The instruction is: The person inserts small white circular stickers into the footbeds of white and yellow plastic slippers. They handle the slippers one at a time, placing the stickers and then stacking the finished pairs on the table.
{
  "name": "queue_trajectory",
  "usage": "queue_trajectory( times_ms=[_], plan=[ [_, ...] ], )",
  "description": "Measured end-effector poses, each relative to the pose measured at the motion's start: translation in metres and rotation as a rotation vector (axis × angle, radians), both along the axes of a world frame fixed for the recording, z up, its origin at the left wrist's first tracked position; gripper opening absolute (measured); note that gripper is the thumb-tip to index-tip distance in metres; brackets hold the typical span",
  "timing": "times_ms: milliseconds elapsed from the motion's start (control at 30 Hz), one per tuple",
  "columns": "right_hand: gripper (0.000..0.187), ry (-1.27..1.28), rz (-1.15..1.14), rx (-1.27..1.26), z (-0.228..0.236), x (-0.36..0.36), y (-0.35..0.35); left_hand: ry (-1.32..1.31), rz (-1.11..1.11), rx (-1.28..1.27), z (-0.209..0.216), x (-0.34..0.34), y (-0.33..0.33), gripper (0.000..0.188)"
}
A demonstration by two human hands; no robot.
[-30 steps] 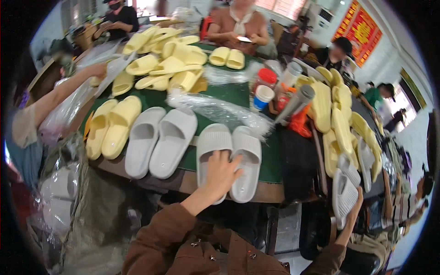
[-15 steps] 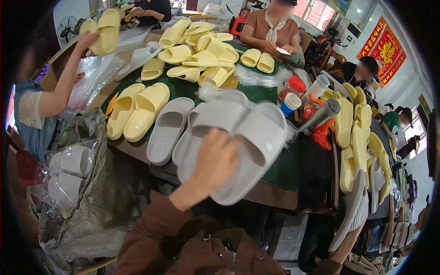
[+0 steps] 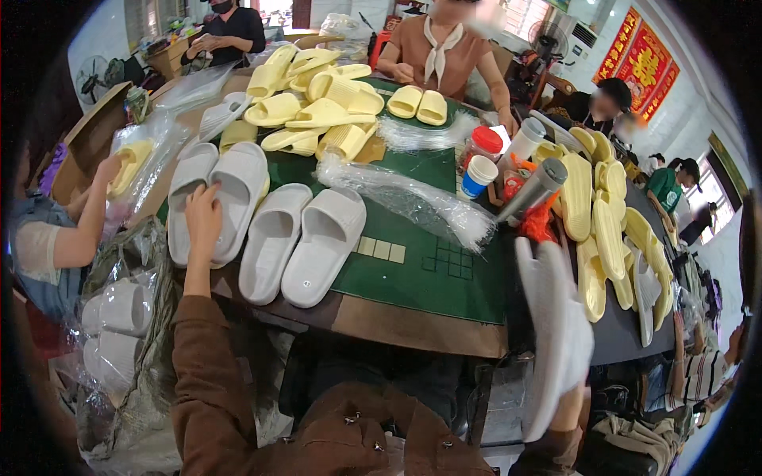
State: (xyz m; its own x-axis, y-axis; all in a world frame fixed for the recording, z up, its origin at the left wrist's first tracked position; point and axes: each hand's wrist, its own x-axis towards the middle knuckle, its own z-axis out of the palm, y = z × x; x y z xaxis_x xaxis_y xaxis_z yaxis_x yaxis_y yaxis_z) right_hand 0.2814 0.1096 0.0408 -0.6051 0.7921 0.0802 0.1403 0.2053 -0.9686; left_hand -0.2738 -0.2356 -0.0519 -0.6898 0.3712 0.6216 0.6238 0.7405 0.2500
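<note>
At the left of the table, my left hand is closed on the inner straps of a pair of grey slides. This pair rests over yellow slides, whose edge peeks out at its right. Beside it another pair of grey slides lies flat near the table edge, toes away from me. At the right, past the table corner, my right hand grips upright pale grey slides, smeared by motion; its fingers are mostly hidden behind them. Several clear plastic bags lie on the green mat.
A heap of yellow slides covers the far table. Cups, a red-lidded jar and a grey tumbler stand at the right, beside stacked yellow slides. A sack with bagged slides is at my left. Co-workers sit around.
My left hand has carried its grey pair leftward, down onto the yellow pair. My right hand has raised its slides up and leftward. The left co-worker's yellow slides came down to the plastic bags.
</note>
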Motion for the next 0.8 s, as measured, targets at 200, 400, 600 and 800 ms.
queue_trajectory(
  times_ms=[200, 400, 600, 800],
  plan=[
    [0.053, 0.325, -0.117, -0.448, -0.059, -0.067, -0.027, 0.113, 0.002, 0.136, 0.018, 0.059, 0.028, 0.041],
    [0.046, 0.219, 0.036, -0.323, -0.085, -0.159, -0.043, 0.005, -0.425, 0.243, 0.044, 0.151, 0.093, 0.039],
    [0.040, 0.167, 0.192, -0.363, -0.085, -0.156, -0.059, -0.240, -0.740, 0.276, 0.035, 0.217, 0.137, 0.038],
    [0.020, 0.241, 0.108, -0.294, -0.075, -0.127, -0.035, -0.176, -0.689, 0.010, 0.002, 0.239, 0.183, 0.056]
  ],
)
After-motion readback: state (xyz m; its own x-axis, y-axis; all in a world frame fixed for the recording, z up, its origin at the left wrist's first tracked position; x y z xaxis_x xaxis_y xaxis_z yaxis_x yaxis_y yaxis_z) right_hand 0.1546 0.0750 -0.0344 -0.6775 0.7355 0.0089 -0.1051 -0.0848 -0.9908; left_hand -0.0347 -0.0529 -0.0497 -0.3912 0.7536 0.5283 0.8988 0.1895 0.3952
